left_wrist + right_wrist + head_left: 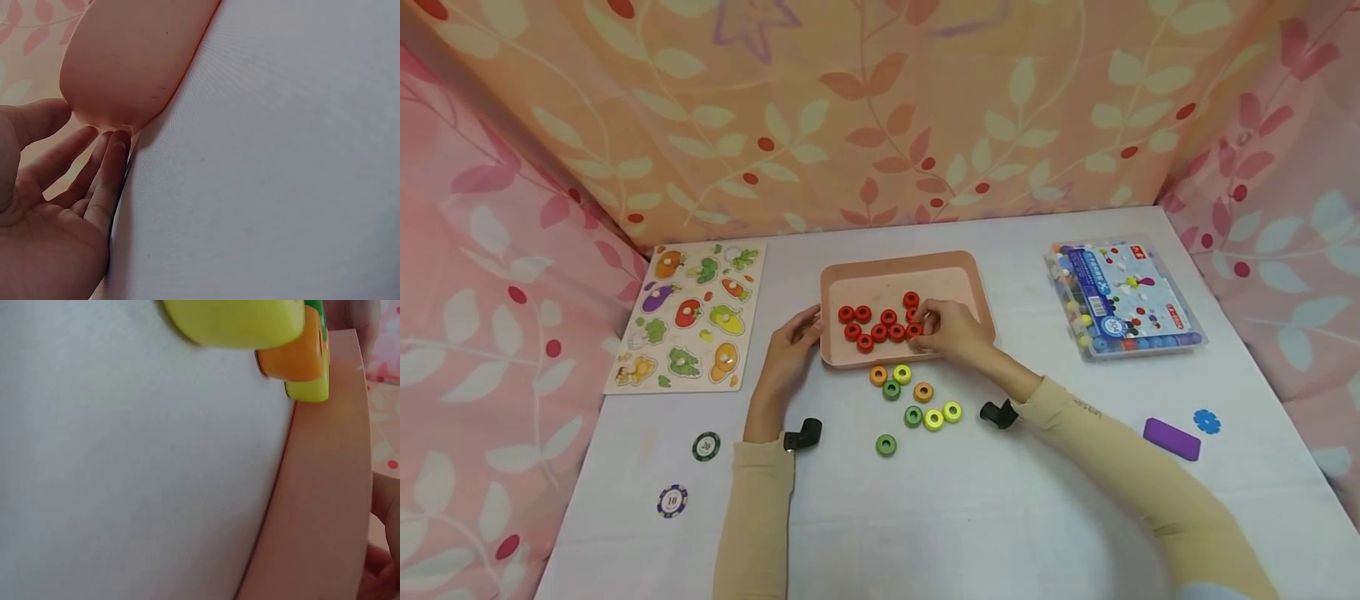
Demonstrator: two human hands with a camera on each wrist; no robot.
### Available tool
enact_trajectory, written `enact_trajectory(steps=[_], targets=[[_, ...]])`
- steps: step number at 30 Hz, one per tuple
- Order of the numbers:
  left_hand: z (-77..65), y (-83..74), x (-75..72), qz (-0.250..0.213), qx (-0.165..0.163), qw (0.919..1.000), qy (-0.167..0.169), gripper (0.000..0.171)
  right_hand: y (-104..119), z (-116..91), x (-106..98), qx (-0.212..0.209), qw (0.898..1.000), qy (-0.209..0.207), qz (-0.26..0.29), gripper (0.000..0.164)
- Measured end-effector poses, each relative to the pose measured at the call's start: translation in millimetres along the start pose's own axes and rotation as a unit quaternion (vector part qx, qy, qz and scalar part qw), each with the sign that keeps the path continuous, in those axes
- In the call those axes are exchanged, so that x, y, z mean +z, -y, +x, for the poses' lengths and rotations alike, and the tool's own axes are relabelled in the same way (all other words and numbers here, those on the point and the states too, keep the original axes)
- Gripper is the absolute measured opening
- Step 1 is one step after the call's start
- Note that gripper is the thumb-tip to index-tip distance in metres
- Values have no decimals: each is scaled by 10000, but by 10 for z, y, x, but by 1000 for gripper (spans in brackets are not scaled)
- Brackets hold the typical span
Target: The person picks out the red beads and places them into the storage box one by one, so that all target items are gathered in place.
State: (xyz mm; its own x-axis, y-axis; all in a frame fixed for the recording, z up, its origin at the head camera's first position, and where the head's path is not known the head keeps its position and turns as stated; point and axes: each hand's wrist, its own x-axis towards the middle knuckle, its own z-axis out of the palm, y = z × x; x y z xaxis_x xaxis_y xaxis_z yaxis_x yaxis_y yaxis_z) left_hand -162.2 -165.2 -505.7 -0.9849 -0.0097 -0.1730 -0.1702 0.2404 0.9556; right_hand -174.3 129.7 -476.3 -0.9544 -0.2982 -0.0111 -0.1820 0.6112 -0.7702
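Observation:
My left hand (792,348) is at the left end of a pink tray (910,268). In the left wrist view its fingertips (119,140) touch the outer end wall, with the thumb by the rim. Several red ring beads (865,342) lie grouped inside the tray. Over the tray's right half, my right hand (953,333) reaches in from the front. Its thumb and forefinger pinch a red ring bead (913,331), and the forefinger partly covers another just behind. The right wrist view catches only part of this hand (384,544) beyond the tray's wall.
Yellow (933,419), orange (923,392) and green ring beads (886,445) lie before the tray. A vegetable puzzle board (687,313) is left; a clear box of beads (1127,300) is right. Two chips (706,447), a purple block (1172,439) and a blue disc (1207,422) lie nearer.

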Motion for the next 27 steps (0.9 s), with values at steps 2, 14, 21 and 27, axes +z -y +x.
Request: enact_trajectory(steps=[2,14,21,27], targets=[[-9,12,6,25,-20,10000,3,42,-8,24,42,-65,9999,19,124,24],[8,11,40,180,7,9998,32,43,42,15,13,-254,9992,99,283,21],[28,-95,0,94,-235,9995,213,42,-59,50,-169,-391,9989,-200,177,19],[113,-236,4,875,176,9959,-114,50,-139,101,-322,-618,9940,-578,-688,32]])
